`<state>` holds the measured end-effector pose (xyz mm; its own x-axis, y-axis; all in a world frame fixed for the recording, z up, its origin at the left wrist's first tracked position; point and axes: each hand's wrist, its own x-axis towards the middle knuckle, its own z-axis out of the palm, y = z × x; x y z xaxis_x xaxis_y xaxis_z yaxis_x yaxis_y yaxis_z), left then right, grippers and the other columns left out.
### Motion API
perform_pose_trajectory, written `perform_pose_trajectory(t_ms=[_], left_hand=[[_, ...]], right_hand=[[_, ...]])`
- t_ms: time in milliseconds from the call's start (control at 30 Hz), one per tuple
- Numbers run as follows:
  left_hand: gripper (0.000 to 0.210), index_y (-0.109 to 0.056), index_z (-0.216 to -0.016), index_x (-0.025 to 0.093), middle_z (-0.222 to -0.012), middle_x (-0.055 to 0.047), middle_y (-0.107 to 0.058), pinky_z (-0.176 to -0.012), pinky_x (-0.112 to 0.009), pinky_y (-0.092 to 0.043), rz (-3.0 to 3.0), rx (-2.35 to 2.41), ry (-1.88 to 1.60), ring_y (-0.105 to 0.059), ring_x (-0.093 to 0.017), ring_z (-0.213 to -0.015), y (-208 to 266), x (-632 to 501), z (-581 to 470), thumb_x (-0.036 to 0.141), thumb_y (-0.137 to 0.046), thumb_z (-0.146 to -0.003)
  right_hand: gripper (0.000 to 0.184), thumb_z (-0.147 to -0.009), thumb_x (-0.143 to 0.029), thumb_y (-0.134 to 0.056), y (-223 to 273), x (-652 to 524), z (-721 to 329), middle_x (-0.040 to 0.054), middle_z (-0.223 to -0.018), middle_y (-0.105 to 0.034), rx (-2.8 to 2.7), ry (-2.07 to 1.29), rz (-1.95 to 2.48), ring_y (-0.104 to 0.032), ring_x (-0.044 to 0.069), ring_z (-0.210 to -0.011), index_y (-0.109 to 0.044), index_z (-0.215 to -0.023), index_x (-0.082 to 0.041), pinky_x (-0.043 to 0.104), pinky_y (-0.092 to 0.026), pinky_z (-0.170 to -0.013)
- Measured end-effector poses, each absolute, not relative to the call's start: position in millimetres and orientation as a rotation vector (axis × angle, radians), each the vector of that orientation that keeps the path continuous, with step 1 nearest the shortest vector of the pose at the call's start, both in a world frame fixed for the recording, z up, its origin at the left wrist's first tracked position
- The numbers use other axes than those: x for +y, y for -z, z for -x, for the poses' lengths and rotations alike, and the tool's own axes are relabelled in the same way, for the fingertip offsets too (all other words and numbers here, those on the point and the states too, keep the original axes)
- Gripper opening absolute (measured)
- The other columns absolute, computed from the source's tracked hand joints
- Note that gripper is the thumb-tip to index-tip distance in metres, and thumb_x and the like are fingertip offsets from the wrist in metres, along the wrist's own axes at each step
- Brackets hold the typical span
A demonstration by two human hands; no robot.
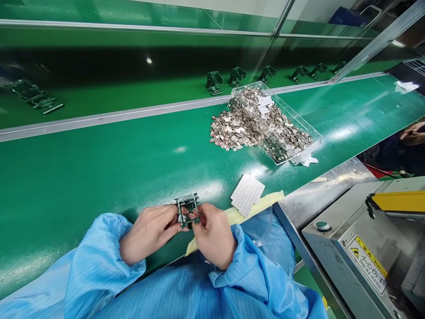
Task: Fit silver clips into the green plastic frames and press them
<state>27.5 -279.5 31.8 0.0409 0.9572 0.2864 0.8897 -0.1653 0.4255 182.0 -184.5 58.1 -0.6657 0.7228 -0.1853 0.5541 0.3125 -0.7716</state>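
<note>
Between my hands, just above the near edge of the green bench, is a green circuit board assembly (187,204) with an open, frame-like shape. My left hand (152,228) grips its left side, fingers behind and thumb in front. On the right side, the fingers of my right hand (212,230) are pinched at the assembly; whether they also hold a small part cannot be made out. To the right of my hands lies a white sheet (247,192) marked with a fine grid, partly over a pale yellow strip (274,196).
A clear plastic tray (312,141) lies tilted, small metal pieces (232,130) spilling from it onto the green bench (99,177). Several similar board assemblies (214,83) stand along the back. At right are a machine with a warning label (365,264) and another person's hand (413,134).
</note>
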Motion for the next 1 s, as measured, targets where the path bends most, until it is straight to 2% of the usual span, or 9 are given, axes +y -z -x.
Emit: perform_pose_trajectory(t_ms=[133,433,633,767,1000], left_hand=[[0.033,-0.049,-0.070,0.019,-0.057,0.001,-0.055,-0.049,-0.025,-0.038,-2.139,2.017,-0.755,-0.054,-0.014,-0.051,-31.3,-281.7,-30.8,0.037,-0.041,-0.096],[0.030,-0.047,-0.069,0.019,-0.058,0.001,-0.054,-0.050,-0.026,-0.039,-2.119,2.030,-0.763,-0.052,-0.014,-0.051,-30.5,-282.8,-32.9,0.033,-0.044,-0.095],[0.034,-0.041,-0.064,0.020,-0.054,0.003,-0.049,-0.047,-0.025,-0.035,-2.106,2.052,-0.834,-0.047,-0.012,-0.047,-33.9,-279.8,-32.9,0.033,-0.043,-0.095],[0.031,-0.046,-0.067,0.019,-0.056,0.003,-0.050,-0.048,-0.024,-0.035,-2.098,1.963,-0.941,-0.046,-0.012,-0.048,-38.1,-280.4,-31.9,0.030,-0.045,-0.095],[0.022,-0.050,-0.075,0.019,-0.065,0.001,-0.053,-0.053,-0.023,-0.039,-2.044,1.962,-0.991,-0.051,-0.014,-0.057,-40.0,-286.0,-35.1,0.028,-0.045,-0.095]], right_hand=[[0.020,-0.069,0.003,-0.053,-59.0,-186.1,-180.6,-0.0034,-0.058,-0.048,-2.364,-1.333,1.200,-0.043,0.012,-0.051,-0.054,-0.071,-0.017,0.024,-0.021,-0.050],[0.021,-0.072,0.002,-0.051,-63.3,-188.8,-177.7,-0.0035,-0.056,-0.048,-2.384,-1.309,1.258,-0.044,0.013,-0.050,-0.049,-0.069,-0.018,0.025,-0.020,-0.049],[0.019,-0.076,0.000,-0.048,-62.3,-189.8,-176.3,-0.0005,-0.060,-0.055,-2.463,-1.168,1.249,-0.050,0.015,-0.055,-0.050,-0.072,-0.018,0.026,-0.024,-0.052],[0.017,-0.076,-0.002,-0.048,-57.8,-192.5,-179.1,0.0022,-0.064,-0.059,-2.570,-0.988,1.217,-0.054,0.017,-0.057,-0.052,-0.073,-0.018,0.027,-0.024,-0.054],[0.016,-0.075,-0.005,-0.045,-51.4,-197.3,-180.3,0.0017,-0.061,-0.055,-2.542,-0.917,1.136,-0.054,0.019,-0.057,-0.048,-0.071,-0.019,0.027,-0.026,-0.053]])
